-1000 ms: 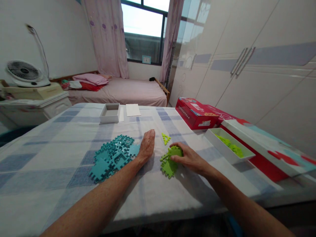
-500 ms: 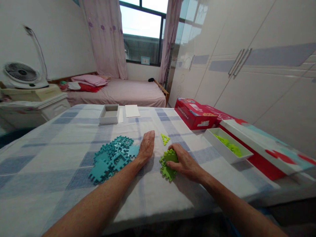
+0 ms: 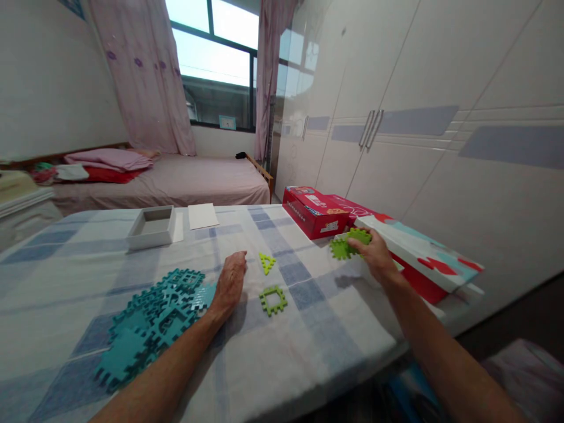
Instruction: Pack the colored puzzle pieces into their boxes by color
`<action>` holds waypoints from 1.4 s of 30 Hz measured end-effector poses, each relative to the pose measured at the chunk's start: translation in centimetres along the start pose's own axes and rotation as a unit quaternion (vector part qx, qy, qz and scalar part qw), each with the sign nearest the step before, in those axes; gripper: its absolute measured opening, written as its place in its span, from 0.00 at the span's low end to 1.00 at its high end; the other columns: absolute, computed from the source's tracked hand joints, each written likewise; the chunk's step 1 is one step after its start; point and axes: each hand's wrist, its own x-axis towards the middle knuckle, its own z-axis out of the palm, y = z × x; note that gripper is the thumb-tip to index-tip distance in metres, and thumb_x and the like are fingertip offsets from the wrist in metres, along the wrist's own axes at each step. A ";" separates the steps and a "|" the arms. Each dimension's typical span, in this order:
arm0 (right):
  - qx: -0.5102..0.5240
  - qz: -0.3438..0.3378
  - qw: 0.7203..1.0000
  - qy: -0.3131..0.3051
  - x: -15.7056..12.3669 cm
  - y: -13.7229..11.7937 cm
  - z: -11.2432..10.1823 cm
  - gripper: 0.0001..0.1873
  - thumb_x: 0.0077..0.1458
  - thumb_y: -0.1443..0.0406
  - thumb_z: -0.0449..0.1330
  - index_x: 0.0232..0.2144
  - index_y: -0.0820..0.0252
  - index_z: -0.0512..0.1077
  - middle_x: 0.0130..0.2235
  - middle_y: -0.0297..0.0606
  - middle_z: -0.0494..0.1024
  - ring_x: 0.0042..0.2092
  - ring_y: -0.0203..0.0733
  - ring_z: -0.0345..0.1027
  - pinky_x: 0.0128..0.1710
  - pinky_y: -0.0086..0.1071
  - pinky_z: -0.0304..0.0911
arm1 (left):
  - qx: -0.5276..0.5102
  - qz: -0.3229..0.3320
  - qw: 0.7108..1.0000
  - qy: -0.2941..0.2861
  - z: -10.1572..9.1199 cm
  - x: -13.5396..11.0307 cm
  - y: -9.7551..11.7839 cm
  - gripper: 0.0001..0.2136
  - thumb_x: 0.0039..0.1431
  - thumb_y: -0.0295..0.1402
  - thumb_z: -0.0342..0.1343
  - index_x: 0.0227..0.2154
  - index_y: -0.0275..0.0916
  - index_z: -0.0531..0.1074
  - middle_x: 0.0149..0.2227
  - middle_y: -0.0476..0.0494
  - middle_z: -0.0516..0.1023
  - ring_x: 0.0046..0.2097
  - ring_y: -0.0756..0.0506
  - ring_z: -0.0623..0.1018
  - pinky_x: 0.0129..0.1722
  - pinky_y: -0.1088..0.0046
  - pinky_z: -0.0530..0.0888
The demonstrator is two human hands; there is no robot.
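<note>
My right hand (image 3: 376, 254) grips several green toothed building pieces (image 3: 341, 249), thumb on top, raised over the white box (image 3: 399, 265), which is mostly hidden behind the hand. On the checked tablecloth lie a yellow-green triangular piece (image 3: 263, 265) and, nearer me, a green square frame piece (image 3: 263, 301) with a hollow centre. Left of both, my left hand (image 3: 231, 277) rests on its edge, fingers stretched out and holding nothing visible. Its wrist side borders a heap of teal toothed pieces (image 3: 132, 323), partly covered by my left forearm.
A shallow grey-white box (image 3: 134, 235) and a white card (image 3: 202, 216) lie at the table's far left. Red boxes (image 3: 304, 217) and a long red-and-white box (image 3: 423, 247) line the right side. Beyond stand a bed (image 3: 194, 179) and a wardrobe (image 3: 396, 158).
My right hand has carried the green pieces right, from the table middle to above the white box. The green square frame now lies exposed on the cloth. The view has turned right.
</note>
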 end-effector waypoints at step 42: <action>-0.346 -0.188 0.902 -0.176 5.7 5.3 -1.8 0.18 0.53 0.62 0.53 0.43 0.56 0.76 0.48 0.40 0.77 0.49 0.50 0.68 0.47 0.41 0.63 | 0.037 0.036 0.998 -0.020 -0.2 0.2 -0.9 0.23 0.61 0.48 0.38 0.44 0.37 0.70 0.44 0.36 0.74 0.50 0.40 0.73 0.52 0.53 0.70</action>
